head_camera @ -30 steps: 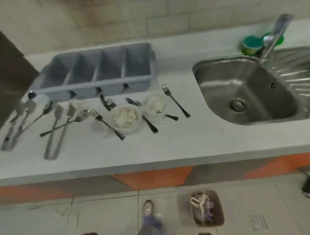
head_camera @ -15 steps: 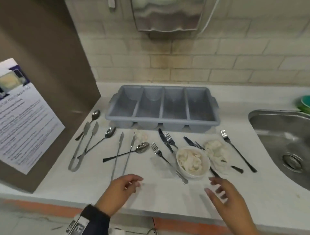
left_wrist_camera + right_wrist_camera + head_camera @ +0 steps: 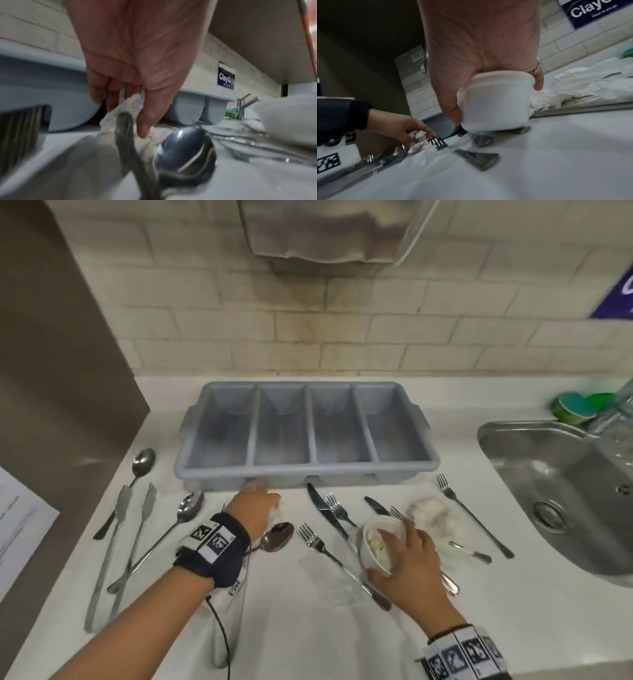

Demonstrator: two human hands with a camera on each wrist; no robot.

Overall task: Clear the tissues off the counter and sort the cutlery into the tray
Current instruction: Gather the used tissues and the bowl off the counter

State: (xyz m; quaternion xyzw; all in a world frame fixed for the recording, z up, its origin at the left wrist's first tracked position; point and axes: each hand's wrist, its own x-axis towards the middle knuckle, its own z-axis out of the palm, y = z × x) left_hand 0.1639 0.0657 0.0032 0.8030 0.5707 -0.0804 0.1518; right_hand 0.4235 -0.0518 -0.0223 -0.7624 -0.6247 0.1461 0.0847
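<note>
My right hand (image 3: 409, 559) is wrapped around a little white bowl (image 3: 496, 102). My thumb is on one side and my fingers are on the other, so I am holding it tight. The bowl is tipped and has crumpled tissue (image 3: 378, 544) inside it. It sits on top of some cutlery on the white counter (image 3: 496, 611).

My left hand (image 3: 255, 513) is reaching down to a small crumpled tissue (image 3: 120, 117) just in front of the gray tray (image 3: 305, 474). My fingers (image 3: 147, 121) point down and touch it. They look like they are closing on it, but the picture is blurry, so I cannot tell if I have hold of it yet. A shiny spoon (image 3: 279, 537) lies right beside this hand.

Between my hands there is a fork (image 3: 325, 549) and a knife (image 3: 322, 513). Past the bowl a bigger pile of tissue (image 3: 433, 518) lies on more cutlery, and another fork (image 3: 472, 515) lies near the sink (image 3: 582, 494).

On my left side are tongs (image 3: 113, 549) and two more spoons (image 3: 144, 462).

The tray has four long slots. It sits at the back of the counter, by the tile wall (image 3: 376, 337).
</note>
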